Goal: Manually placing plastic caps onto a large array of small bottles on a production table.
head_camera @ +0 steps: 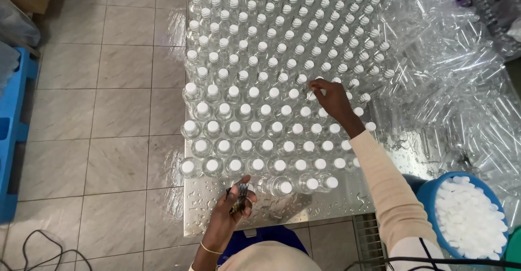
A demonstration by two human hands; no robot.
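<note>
Several rows of clear plastic bottles with white caps [255, 113] stand packed together on a wet steel table [206, 217]. My left hand [233, 208] is at the table's near edge, fingers curled around a clear bottle [242, 188] in the front row. My right hand [332, 98] reaches out over the bottles, and its fingertips pinch the white cap of a bottle [311, 93] in the middle of the array. A cream sleeve covers that arm.
A blue bucket [429, 192] full of loose white caps stands at my right. Heaps of empty clear bottles in plastic wrap [461, 86] lie to the right of the table. Tiled floor [108, 113] and a blue pallet [13, 130] lie to the left, with cables at bottom left.
</note>
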